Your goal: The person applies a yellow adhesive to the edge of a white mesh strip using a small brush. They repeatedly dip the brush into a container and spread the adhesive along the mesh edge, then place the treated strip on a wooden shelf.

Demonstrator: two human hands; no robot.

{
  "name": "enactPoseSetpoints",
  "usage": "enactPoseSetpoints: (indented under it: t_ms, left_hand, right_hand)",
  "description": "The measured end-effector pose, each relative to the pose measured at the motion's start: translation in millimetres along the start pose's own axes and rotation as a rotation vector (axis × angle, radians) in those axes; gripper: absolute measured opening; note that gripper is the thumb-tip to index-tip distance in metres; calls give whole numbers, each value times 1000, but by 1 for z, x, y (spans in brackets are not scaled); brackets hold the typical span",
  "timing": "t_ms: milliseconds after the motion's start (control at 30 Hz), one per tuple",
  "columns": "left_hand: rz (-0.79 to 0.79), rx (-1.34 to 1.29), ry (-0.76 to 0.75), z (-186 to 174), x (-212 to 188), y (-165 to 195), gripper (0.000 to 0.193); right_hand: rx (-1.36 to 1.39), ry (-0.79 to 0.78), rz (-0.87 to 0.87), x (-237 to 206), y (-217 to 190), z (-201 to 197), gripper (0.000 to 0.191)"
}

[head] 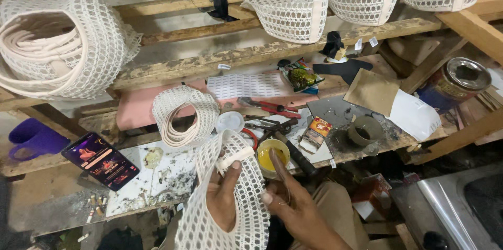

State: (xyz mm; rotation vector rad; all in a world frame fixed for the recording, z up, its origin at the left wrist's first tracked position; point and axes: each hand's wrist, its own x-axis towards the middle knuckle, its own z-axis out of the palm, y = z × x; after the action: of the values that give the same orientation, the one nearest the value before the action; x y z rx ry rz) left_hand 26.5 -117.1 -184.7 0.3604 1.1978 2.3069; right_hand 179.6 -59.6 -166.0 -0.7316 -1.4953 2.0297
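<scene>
Left hand (222, 197) is clamped on the white mesh strip (230, 213), thumb pressing its folded, beige-edged end near the top while the palm wraps the band from the left. The strip runs long and near-vertical here, from the pinched end by the bench edge straight down toward the person's lap and out of view.

Right hand (291, 197) sits just beside it, to the right, fingers loosely spread and open, holding nothing I can make out, forefinger stretched up toward the small tin of yellow glue (273, 156). That tin stands right above the right hand, at the bench's front edge, just right of the strip's pinched end. So the right hand is the nearer one to the glue, and the strip end lies just left of it.

Around them: a coiled roll of mesh band (183, 113) up and left of the strip, a white lid (230, 121), red-handled pliers (272, 107), a phone (100, 160) lit up at left, a tape roll (364, 130), and shaped mesh pieces (288, 13) hanging on the wooden rails (209, 61).
</scene>
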Motion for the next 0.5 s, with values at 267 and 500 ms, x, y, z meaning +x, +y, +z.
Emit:
enactPoseSetpoints:
  t_ms: [267,500]
  left_hand:
    - [-231,157,-170,-23,-16,-3,59]
    - [-356,18,-113,-26,-24,7,72]
  right_hand:
    - [-776,82,-388,32,-22,-24,67]
    - [-1652,7,-339,64,-28,-25,55]
